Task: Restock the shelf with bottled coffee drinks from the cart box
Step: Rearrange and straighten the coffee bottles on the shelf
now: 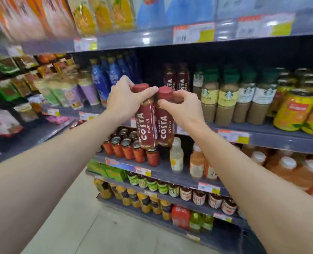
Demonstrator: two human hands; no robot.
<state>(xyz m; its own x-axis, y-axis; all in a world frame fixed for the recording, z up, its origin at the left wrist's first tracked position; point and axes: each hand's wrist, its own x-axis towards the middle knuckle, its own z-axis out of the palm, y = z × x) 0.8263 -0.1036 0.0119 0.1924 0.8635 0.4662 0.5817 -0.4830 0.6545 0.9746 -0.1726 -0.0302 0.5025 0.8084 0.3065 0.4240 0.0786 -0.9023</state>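
I hold two dark-red Costa Coffee bottles side by side in front of the shelf. My left hand [123,99] grips the neck of the left bottle [145,123] just under its red cap. My right hand [184,107] pinches the neck of the right bottle [164,125]. Both bottles hang upright in the air, touching each other, level with the edge of the coffee shelf [283,138]. Two matching Costa bottles [176,77] stand deep on that shelf, with a dark gap in front of them. The cart box is out of view.
Starbucks bottles [227,96] fill the shelf to the right of the gap, then yellow cans [294,110]. Blue bottles [106,77] stand to the left. Lower shelves hold small jars [130,147] and juice bottles. Snack bags line the left aisle shelving.
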